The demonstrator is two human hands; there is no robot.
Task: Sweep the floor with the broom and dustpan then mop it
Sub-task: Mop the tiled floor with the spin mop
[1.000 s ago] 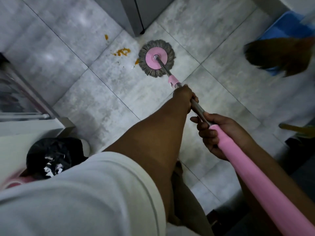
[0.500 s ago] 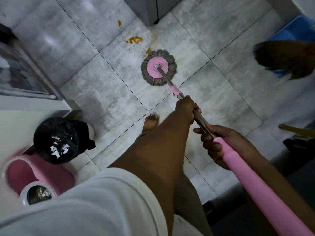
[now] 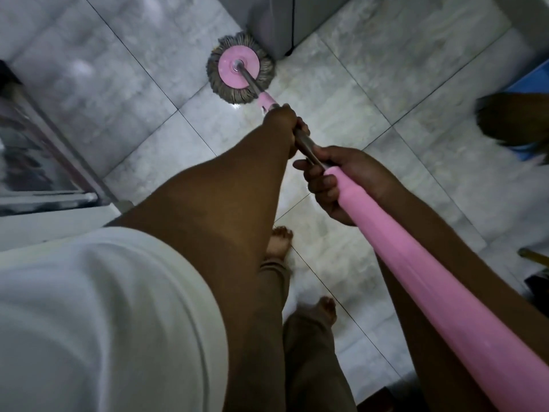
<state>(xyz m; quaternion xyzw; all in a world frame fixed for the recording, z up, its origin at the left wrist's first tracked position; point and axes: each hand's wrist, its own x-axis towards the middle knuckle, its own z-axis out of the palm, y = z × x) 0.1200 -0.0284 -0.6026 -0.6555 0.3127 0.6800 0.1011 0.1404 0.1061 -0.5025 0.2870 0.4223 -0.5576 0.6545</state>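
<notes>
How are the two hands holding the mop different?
The left hand grips the bare metal part of the mop handle, nearer the mop head. The right hand grips farther back, where the pink sleeve starts. Both curl round the same handle.

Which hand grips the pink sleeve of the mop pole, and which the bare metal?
The right hand holds the top of the pink grip. The left hand is farther down, on the bare metal shaft nearer the mop head.
</notes>
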